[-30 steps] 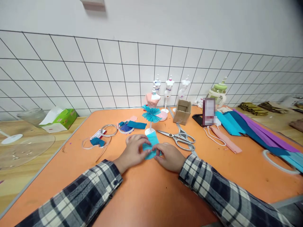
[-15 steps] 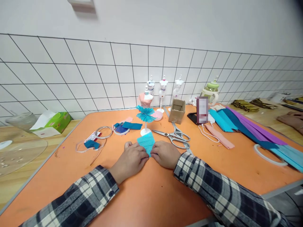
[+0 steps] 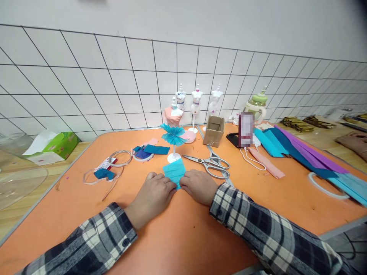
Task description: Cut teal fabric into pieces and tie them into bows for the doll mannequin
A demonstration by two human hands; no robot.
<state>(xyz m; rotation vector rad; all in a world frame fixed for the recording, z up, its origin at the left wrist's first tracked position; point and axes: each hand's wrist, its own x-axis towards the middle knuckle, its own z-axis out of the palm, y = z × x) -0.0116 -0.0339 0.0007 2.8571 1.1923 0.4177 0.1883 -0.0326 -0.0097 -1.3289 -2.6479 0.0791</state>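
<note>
A turquoise piece of crepe paper (image 3: pixel 174 172) lies on the orange table (image 3: pixel 183 233) between my hands. My left hand (image 3: pixel 155 193) pinches its near left edge, with the fingers curled. At the near right edge my right hand (image 3: pixel 198 186) is closed on the same sheet. Just beyond the paper stands a small dress form (image 3: pixel 173 114) with a peach top and a pleated turquoise skirt (image 3: pixel 173 135). Metal scissors (image 3: pixel 210 165) lie behind my right hand, blades pointing left. Fingertips of both hands are partly hidden against the paper.
Several white mini dress forms (image 3: pixel 195 101) and a cardboard box (image 3: pixel 214 131) stand at the back. A phone (image 3: pixel 246 130) leans upright near a green-lidded bottle (image 3: pixel 257 105). Crepe strips (image 3: pixel 306 151) lie right; tape rolls (image 3: pixel 120 158) and paper scraps (image 3: pixel 156 149) lie left. Another person's hand (image 3: pixel 354 143) shows far right.
Both hands stay on the paper's near edge with only slight finger shifts. My left hand has moved a little to the left. The camera view has tilted slightly.
</note>
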